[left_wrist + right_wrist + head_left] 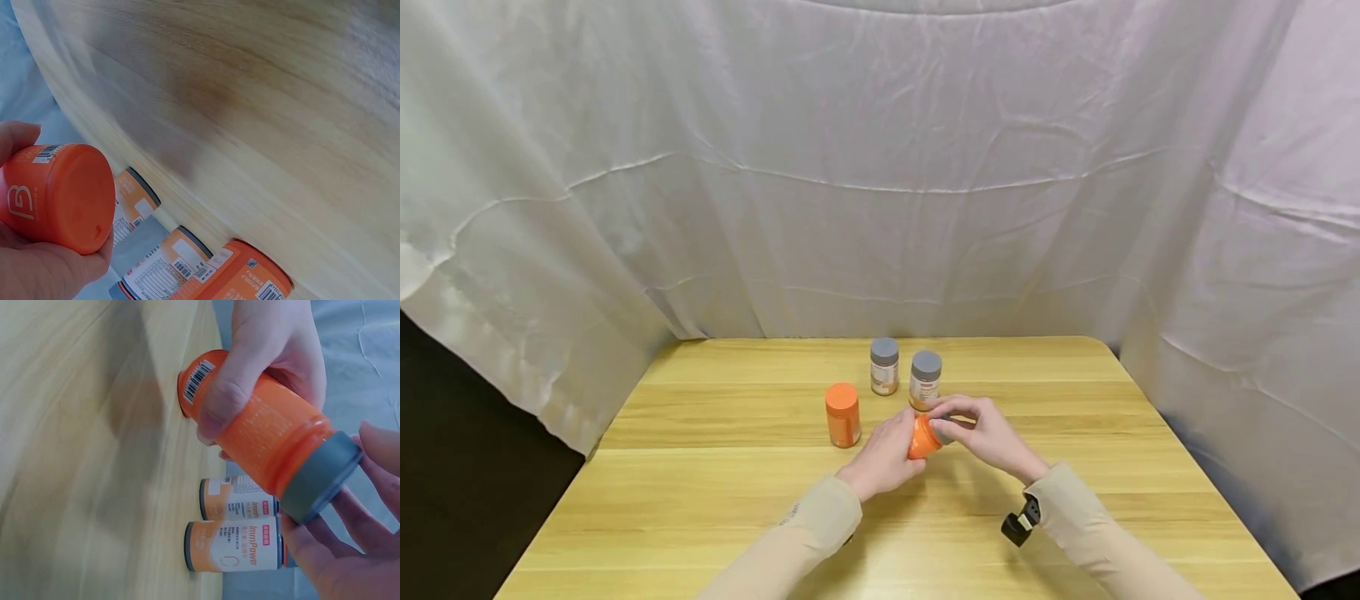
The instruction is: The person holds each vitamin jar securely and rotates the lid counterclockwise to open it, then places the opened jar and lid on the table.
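Note:
My left hand grips an orange bottle round its body and holds it tilted above the table. In the left wrist view the bottle's round base faces the camera. A grey lid sits on the bottle's neck. The thumb and fingertips of my right hand pinch this lid at its rim. In the right wrist view my right hand is spread around the lid from the far side. The threads under the lid are hidden.
An orange bottle with an orange lid stands left of my hands. Behind them stand two bottles with grey lids and white-and-orange labels, one at left and one at right. The wooden table ends at a pale curtain.

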Tool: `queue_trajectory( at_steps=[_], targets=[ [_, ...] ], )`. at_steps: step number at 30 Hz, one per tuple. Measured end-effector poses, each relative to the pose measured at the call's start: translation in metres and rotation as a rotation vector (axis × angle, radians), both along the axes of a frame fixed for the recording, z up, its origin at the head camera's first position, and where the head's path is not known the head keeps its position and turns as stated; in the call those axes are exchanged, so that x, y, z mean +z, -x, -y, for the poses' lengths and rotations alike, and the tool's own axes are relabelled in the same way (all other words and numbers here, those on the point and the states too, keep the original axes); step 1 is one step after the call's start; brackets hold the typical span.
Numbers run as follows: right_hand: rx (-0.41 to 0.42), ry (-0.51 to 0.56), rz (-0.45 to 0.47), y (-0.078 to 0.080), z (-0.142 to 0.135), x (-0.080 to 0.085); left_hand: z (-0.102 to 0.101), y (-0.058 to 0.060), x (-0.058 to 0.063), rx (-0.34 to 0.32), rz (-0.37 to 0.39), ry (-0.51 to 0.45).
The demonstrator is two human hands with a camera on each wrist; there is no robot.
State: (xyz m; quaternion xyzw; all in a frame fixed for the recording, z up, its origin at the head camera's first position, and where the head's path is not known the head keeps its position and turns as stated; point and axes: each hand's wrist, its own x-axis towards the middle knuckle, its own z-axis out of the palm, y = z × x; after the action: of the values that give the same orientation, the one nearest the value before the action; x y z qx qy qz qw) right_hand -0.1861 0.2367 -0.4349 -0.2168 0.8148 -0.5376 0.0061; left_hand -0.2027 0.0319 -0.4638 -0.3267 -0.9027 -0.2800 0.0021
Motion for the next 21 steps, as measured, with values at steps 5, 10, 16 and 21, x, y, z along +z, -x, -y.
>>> queue_trajectory(
  at_steps=[5, 10, 16, 21],
  targets=[
    [-0.057, 0.006, 0.006, 0.0001, 0.0017, -0.0021, -0.0006, -0.0011, 0.0003, -0.008, -0.014, -0.007],
    [-0.1, -0.049, 0.048, -0.001, 0.0005, -0.0019, -0.0014, -0.0024, 0.0014, -0.002, -0.016, 0.011],
    [-0.159, -0.123, 0.138, -0.002, -0.0008, -0.0019, -0.0018, -0.0035, 0.0011, 0.013, -0.055, 0.057],
    [-0.181, -0.128, 0.193, -0.0024, -0.0011, -0.0018, -0.0033, -0.0049, 0.0022, 0.039, -0.094, 0.102]
  ],
)
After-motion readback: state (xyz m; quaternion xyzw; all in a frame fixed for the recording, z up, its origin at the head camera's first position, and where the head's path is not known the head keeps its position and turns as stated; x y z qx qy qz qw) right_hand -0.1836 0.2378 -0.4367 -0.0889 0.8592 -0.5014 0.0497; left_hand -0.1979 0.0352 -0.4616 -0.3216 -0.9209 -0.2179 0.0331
